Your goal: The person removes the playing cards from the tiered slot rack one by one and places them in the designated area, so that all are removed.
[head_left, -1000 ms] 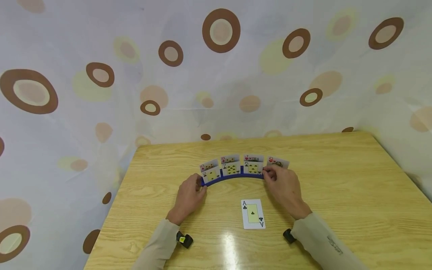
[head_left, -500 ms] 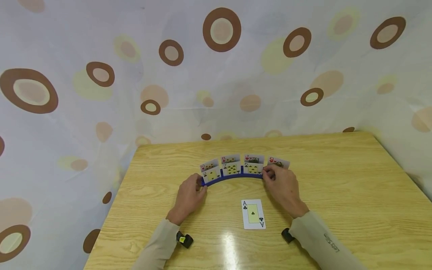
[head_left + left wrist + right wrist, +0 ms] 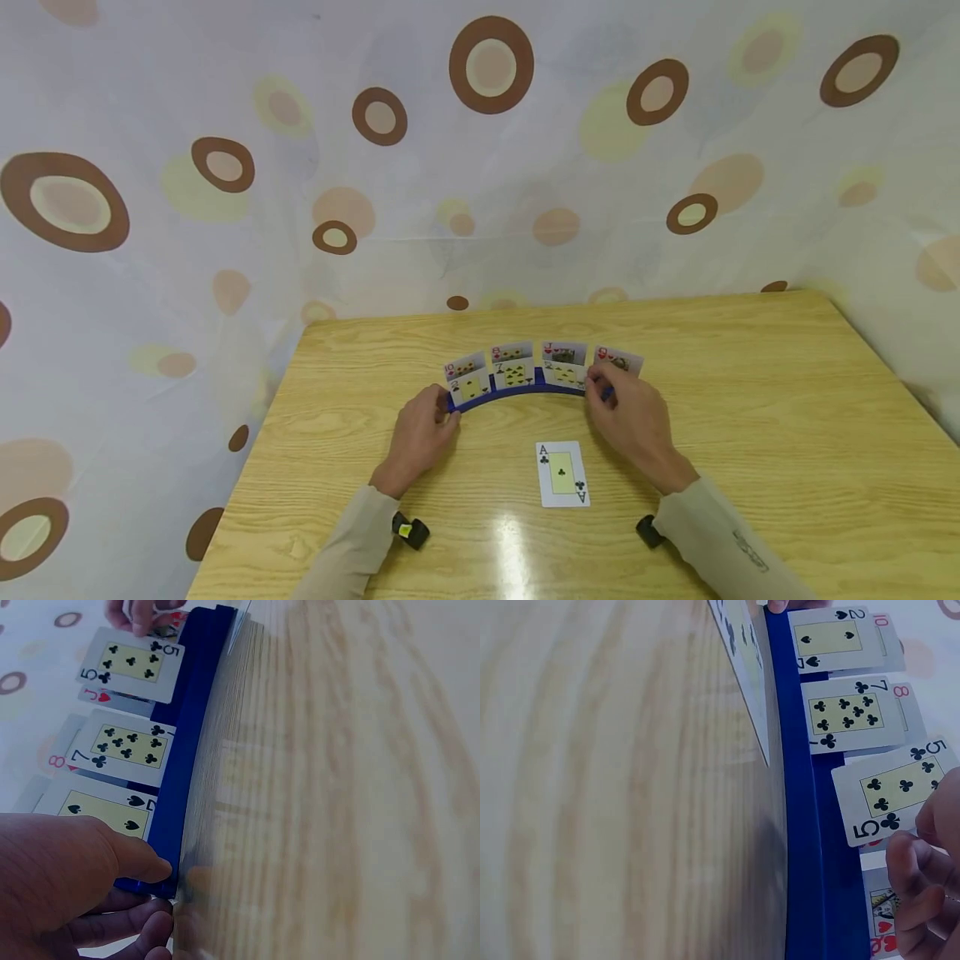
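A curved blue card holder (image 3: 517,394) stands mid-table with two rows of cards in it. My left hand (image 3: 448,415) grips its left end, thumb on the front wall beside the two of spades (image 3: 105,812). My right hand (image 3: 597,387) is at the right end. Its fingers (image 3: 919,874) pinch the right edge of the five of clubs (image 3: 896,791), which sits tilted in the front row. The seven of clubs (image 3: 847,714) stands between those two cards. Red cards show behind, with the queen of hearts (image 3: 621,361) past my right fingers.
An ace of clubs (image 3: 562,475) lies face up on the wooden table (image 3: 750,433) in front of the holder, between my forearms. A spotted curtain (image 3: 480,167) hangs close behind the table's far and side edges.
The five of clubs has tipped out of line in the front row. My right forearm has shifted slightly right. The left hand and the holder have stayed put.
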### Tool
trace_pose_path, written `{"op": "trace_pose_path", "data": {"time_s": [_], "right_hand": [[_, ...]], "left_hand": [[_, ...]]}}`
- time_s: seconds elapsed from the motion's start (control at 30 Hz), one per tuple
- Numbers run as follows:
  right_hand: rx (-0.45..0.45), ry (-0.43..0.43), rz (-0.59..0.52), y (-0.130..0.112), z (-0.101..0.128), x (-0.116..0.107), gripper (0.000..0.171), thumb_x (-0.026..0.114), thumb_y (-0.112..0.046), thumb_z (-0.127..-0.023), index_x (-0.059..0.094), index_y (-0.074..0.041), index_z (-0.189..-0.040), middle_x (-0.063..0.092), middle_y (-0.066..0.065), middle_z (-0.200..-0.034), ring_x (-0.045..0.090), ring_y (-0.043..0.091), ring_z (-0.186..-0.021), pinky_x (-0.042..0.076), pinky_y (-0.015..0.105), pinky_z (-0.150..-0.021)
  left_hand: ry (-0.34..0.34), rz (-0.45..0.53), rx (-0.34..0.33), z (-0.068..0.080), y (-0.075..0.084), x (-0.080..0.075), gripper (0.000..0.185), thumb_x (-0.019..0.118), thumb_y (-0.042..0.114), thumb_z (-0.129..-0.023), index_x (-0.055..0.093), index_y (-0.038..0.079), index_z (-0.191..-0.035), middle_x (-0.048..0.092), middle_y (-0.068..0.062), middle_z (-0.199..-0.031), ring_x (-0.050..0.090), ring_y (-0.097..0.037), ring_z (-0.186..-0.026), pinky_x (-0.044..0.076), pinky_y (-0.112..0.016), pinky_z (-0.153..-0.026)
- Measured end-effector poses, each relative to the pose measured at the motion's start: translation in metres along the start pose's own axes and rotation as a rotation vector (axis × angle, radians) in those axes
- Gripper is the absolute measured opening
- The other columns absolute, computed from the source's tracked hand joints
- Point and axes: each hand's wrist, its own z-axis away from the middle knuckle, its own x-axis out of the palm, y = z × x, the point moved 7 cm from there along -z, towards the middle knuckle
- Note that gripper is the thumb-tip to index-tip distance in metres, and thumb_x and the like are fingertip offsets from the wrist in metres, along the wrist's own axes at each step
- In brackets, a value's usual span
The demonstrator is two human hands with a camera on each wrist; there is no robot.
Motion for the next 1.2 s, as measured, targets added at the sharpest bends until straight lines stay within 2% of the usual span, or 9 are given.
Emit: {"op": "trace_pose_path", "data": {"time_s": [0.27, 0.57, 0.93, 1.2], "right_hand": [[-0.003, 0.016, -0.025, -0.001, 0.012, -0.015, 0.005, 0.076, -0.005, -0.097, 0.075, -0.008, -0.101, 0.073, 0.001, -0.08, 0.059, 0.007, -0.066, 0.049, 0.026, -0.061], [0.119, -0.073, -0.124, 0.004, 0.025, -0.029, 0.006, 0.071, -0.013, -0.103, 0.075, -0.009, -0.101, 0.072, -0.001, -0.083, 0.058, 0.002, -0.068, 0.048, 0.023, -0.061], [0.205, -0.128, -0.178, 0.016, 0.04, -0.043, 0.005, 0.07, -0.011, -0.104, 0.07, -0.006, -0.105, 0.065, 0.001, -0.079, 0.054, 0.002, -0.067, 0.045, 0.021, -0.06], [0.37, -0.245, -0.195, 0.028, 0.056, -0.048, 0.018, 0.066, -0.02, -0.108, 0.073, -0.005, -0.113, 0.069, 0.003, -0.083, 0.057, 0.005, -0.071, 0.046, 0.022, -0.063]], "left_hand": [[-0.003, -0.009, -0.005, 0.0, -0.001, 0.0, 0.022, 0.075, 0.012, -0.102, 0.067, 0.002, -0.119, 0.074, -0.011, -0.106, 0.072, -0.021, -0.093, 0.061, -0.042, -0.084], [-0.004, -0.007, -0.002, 0.002, 0.0, 0.0, 0.021, 0.074, 0.01, -0.102, 0.067, 0.001, -0.12, 0.074, -0.013, -0.106, 0.073, -0.023, -0.093, 0.062, -0.044, -0.084], [-0.004, -0.012, -0.004, 0.0, 0.0, -0.001, 0.021, 0.075, 0.011, -0.102, 0.067, 0.001, -0.118, 0.074, -0.013, -0.105, 0.071, -0.022, -0.091, 0.061, -0.043, -0.083], [-0.007, -0.018, -0.008, 0.0, 0.0, -0.001, 0.021, 0.075, 0.012, -0.102, 0.067, 0.002, -0.118, 0.073, -0.013, -0.104, 0.07, -0.022, -0.091, 0.06, -0.042, -0.083]]}}
